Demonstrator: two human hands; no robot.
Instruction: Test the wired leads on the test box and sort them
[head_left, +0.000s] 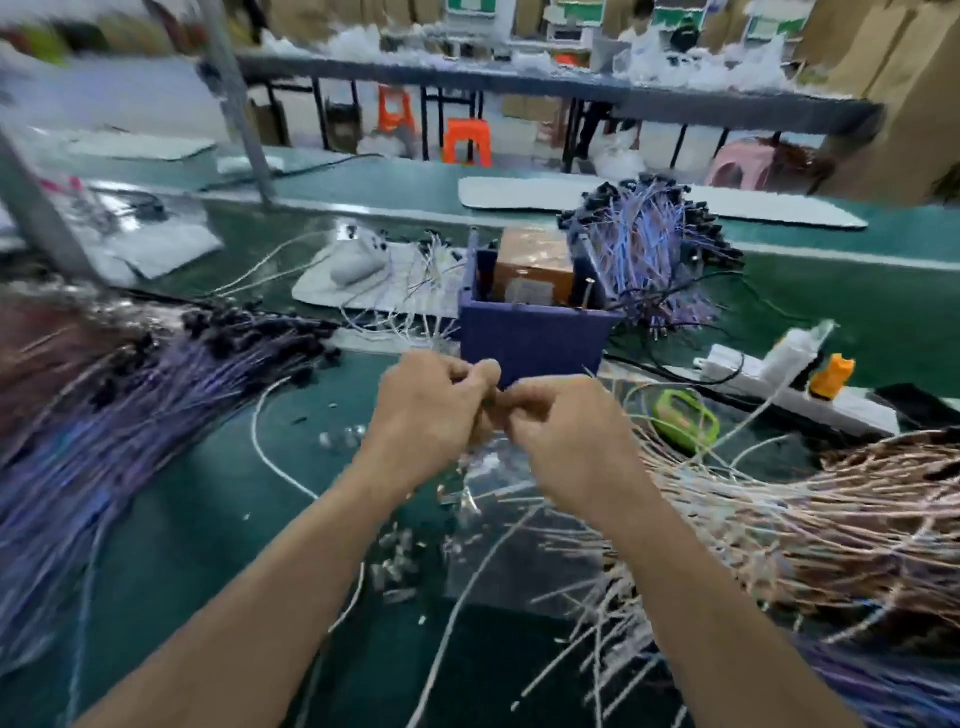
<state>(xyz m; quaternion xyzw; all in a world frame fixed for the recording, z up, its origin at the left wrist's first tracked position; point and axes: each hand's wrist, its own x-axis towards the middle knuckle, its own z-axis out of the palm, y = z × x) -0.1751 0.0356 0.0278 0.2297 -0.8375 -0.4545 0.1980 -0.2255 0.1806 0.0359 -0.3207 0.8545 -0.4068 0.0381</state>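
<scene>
Head view: left hand (431, 410) and right hand (569, 434) meet, fingers curled, before the blue test box (530, 343) at 12 o'clock, what they pinch too blurred to tell.

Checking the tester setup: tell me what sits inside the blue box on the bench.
Inside the blue box sits an orange-brown block, with a thin upright pin near its right wall. The box's front wall hides everything lower down.

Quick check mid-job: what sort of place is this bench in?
Probably a wire-harness factory line: heaps of purple wired leads with black connectors, a blue plastic test box on a long green bench, brown cardboard cartons stacked behind.
</scene>
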